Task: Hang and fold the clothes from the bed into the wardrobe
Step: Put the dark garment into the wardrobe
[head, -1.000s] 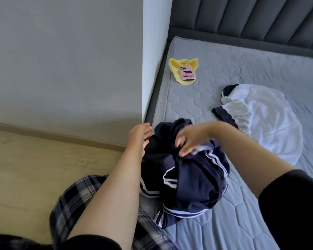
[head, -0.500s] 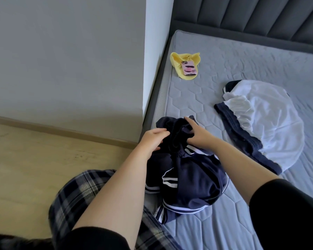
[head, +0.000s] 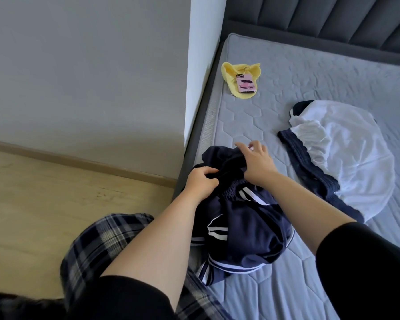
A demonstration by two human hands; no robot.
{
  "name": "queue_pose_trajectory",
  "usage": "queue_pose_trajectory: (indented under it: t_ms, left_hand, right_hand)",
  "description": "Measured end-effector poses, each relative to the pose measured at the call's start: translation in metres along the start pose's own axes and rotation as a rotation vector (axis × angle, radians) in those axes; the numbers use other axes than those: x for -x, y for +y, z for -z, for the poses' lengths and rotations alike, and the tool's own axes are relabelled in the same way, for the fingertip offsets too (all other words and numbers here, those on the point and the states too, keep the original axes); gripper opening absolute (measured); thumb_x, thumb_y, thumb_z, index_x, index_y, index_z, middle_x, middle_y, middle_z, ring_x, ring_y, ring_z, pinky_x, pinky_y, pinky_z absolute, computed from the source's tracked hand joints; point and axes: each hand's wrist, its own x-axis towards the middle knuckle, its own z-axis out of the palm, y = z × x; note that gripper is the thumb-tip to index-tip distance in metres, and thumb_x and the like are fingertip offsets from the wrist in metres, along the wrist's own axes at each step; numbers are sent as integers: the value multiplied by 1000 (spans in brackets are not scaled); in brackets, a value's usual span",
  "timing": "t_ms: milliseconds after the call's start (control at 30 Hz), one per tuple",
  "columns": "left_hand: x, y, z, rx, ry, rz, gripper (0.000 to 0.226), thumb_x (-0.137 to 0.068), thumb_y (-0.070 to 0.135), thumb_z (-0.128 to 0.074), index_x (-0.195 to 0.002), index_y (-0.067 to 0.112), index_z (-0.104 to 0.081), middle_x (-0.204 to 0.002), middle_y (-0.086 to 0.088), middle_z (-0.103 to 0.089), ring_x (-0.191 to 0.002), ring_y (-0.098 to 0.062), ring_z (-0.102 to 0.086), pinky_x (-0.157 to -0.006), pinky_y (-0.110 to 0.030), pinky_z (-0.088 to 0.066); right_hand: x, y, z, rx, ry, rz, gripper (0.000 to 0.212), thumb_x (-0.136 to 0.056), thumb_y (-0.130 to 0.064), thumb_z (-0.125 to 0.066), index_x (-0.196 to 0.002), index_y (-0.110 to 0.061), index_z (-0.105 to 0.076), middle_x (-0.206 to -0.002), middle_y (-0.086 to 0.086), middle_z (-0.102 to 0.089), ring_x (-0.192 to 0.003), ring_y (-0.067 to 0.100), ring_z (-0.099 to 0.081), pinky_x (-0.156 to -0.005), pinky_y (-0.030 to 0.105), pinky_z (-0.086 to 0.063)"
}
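Note:
A crumpled navy garment with white stripes lies at the near left edge of the grey mattress. My left hand grips a fold of its dark fabric near the elastic waistband. My right hand rests on the garment's far end, fingers curled into the cloth with the forefinger stretched out. A white garment with navy trim lies spread to the right. A yellow cloth sits further up the bed near the wall.
A pink phone lies on the yellow cloth. A white wall corner stands left of the bed, with wooden floor below it. The dark padded headboard runs along the far side. My checked trouser leg is at the bottom.
Both hands moved up onto the far end of the navy garment and closed on its fabric. The left hand, open a second ago, now grips a fold. The view shifted slightly.

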Motion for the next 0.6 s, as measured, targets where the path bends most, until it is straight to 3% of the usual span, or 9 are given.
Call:
queue_pose_trajectory:
  t_ms: [67,133,167,233,267,367,500,600]
  left_hand:
    - [0,3,1,48,15,-30,40,-77,2,-55,-106,24,-71,-94,7,-69,-85,-9,-63,-73,-18,-47]
    - [-1,10,6,116,79,-65,41,-77,0,-52,-91,31,-73,-78,18,-68,-76,-1,-64,-68,-13,-48]
    - [-2,15,10,164,125,-80,42,-76,-1,-51,-83,35,-72,-71,22,-67,-71,5,-63,-65,-10,-47]
    - [-2,26,19,272,221,-111,46,-77,-3,-49,-74,38,-68,-65,25,-66,-63,10,-61,-59,-5,-45]
    - [0,31,23,314,253,-127,46,-77,-4,-49,-74,38,-66,-66,24,-66,-62,11,-60,-59,-4,-44]
    - [7,42,43,401,270,-142,39,-80,-3,-54,-86,35,-64,-80,17,-66,-71,7,-62,-65,-9,-48]
    - [21,55,89,375,226,-117,27,-84,5,-63,-103,24,-60,-104,4,-64,-92,-12,-63,-79,-30,-54]
    - [36,68,127,226,202,-76,28,-83,14,-66,-109,22,-58,-111,-3,-65,-96,-20,-64,-81,-38,-56]
  right_hand:
    - [-5,-5,5,34,22,60,62,-77,-5,-57,-133,-28,-49,-147,10,-26,-133,32,-21,-109,42,-26]
    - [-10,-8,11,-57,51,106,43,-76,-1,-52,-111,-20,-66,-135,7,-47,-130,29,-33,-107,37,-24]
    - [-12,-12,14,-138,44,92,35,-76,0,-51,-101,-17,-69,-116,6,-59,-118,29,-47,-98,35,-33]
    - [-14,-25,22,-341,-2,44,14,-81,-7,-55,-86,-10,-67,-82,6,-63,-88,27,-60,-71,30,-42]
    - [-15,-34,26,-409,-12,43,6,-82,-12,-60,-81,-8,-65,-74,5,-62,-78,24,-59,-63,29,-41]
    - [-17,-66,41,-508,34,92,13,-80,-20,-70,-77,-12,-60,-68,0,-58,-67,15,-53,-54,22,-39]
    - [-20,-111,70,-688,120,136,8,-80,-15,-71,-82,-17,-63,-70,-7,-60,-67,6,-54,-54,11,-38]
    - [-21,-149,103,-817,187,149,8,-81,-15,-70,-86,-17,-65,-75,-6,-64,-71,8,-58,-60,16,-43]
